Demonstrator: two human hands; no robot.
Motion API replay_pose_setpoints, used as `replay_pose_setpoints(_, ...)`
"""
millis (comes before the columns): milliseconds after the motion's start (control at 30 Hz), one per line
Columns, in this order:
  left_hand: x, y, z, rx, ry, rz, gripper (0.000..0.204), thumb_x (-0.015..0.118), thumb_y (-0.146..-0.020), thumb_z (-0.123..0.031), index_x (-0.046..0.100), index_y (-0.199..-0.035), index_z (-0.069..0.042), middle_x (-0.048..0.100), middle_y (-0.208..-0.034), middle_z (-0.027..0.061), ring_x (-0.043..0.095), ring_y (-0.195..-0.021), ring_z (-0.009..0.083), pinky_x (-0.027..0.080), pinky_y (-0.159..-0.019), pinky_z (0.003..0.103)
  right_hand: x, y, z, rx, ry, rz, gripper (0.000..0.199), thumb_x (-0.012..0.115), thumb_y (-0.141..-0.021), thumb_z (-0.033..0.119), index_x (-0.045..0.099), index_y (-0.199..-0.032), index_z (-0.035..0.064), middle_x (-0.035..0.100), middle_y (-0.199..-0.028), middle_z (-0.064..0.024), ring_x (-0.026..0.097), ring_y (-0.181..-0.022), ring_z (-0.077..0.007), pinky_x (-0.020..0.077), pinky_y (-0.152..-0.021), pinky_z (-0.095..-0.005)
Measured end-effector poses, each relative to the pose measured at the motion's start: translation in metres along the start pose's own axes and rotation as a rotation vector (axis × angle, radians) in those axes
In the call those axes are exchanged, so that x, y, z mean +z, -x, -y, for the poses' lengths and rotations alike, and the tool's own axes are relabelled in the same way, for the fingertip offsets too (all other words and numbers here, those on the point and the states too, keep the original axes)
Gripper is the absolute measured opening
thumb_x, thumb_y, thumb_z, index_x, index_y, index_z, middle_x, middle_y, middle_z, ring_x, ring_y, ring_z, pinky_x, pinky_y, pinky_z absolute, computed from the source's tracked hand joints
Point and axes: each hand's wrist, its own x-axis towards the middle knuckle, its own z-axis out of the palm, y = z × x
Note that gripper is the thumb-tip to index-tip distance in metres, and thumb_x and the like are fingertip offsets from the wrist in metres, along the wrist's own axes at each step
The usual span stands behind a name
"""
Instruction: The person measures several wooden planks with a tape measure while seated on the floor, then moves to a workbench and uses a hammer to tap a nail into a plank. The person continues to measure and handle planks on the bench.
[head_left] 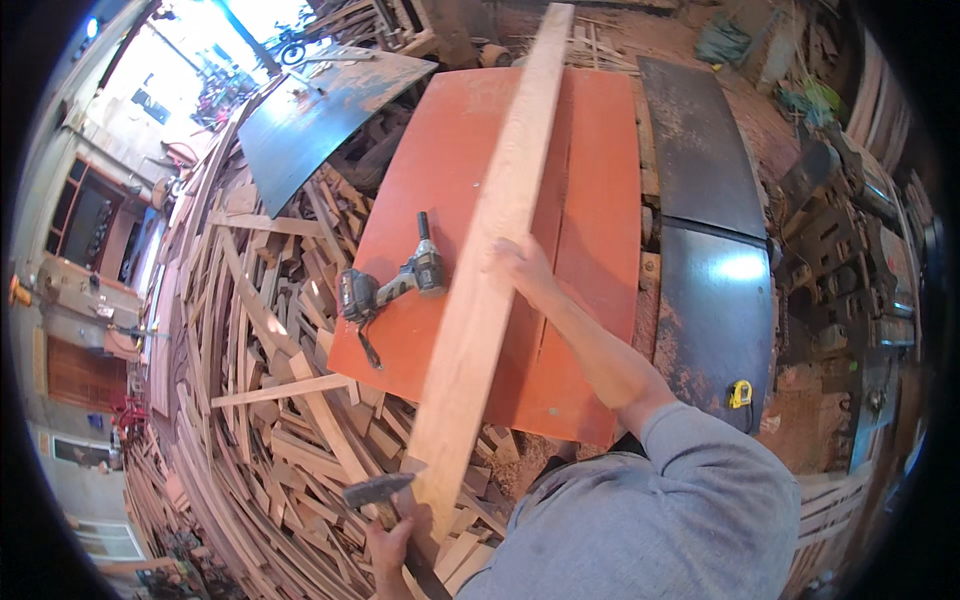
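Note:
A long pale wooden plank (492, 270) slants across the view from the far middle to near my left side, above an orange tabletop (440, 140). My right hand (515, 263) is closed on the plank about midway along it, with the arm reaching forward. Beside the plank's near end, my left hand (388, 545) is wrapped round the handle of a hammer (378, 489), whose dark metal head is uppermost. A dark strip runs below that hand; I cannot tell what it is. On the orange top, left of the plank, lies a cordless power drill (425, 268).
Several wood offcuts (285, 400) are heaped left of and below the orange top. A yellow tape measure (740, 394) rests on a dark panel (710, 300) at the right. A bluish sheet (330, 115) lies at the far left, and dark machinery parts (830, 240) stand far right.

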Motion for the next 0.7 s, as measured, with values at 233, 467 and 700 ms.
replay_pose_setpoints(233, -0.006, -0.099, -0.030, 0.182, -0.226, 0.006, 0.028, 0.069, -0.085, -0.012, 0.070, -0.110, 0.001, 0.070, -0.097, 0.0028, 0.064, -0.089, 0.0155, 0.051, -0.083, 0.031, -0.004, 0.000, 0.004, -0.124, 0.809, 0.489, 0.037, 0.050, -0.107, 0.034, 0.061, -0.111, -0.0006, 0.071, -0.101, -0.0165, 0.070, -0.092, -0.0372, 0.0551, -0.085, -0.0489)
replay_pose_setpoints(467, 0.004, -0.086, -0.068, -0.012, -0.097, -0.011, 0.026, 0.073, -0.080, -0.011, 0.075, -0.103, 0.002, 0.069, -0.082, 0.0022, 0.063, -0.070, 0.0128, 0.049, -0.064, 0.028, -0.090, 0.189, -0.002, 0.030, 0.761, 0.485, 0.018, 0.054, -0.104, 0.015, 0.061, -0.095, 0.0007, 0.066, -0.091, -0.0182, 0.068, -0.081, -0.0327, 0.0545, -0.070, -0.0443)
replay_pose_setpoints(700, 0.142, -0.052, -0.059, -0.093, 0.140, 0.703, 0.030, 0.070, -0.080, -0.003, 0.073, -0.109, 0.003, 0.071, -0.083, 0.0054, 0.064, -0.073, 0.0121, 0.050, -0.070, 0.028, -0.056, 0.258, 0.024, 0.265, 0.606, 0.815, 0.021, 0.061, -0.101, 0.018, 0.067, -0.109, -0.0004, 0.071, -0.092, -0.0204, 0.072, -0.089, -0.0366, 0.0561, -0.079, -0.0473)
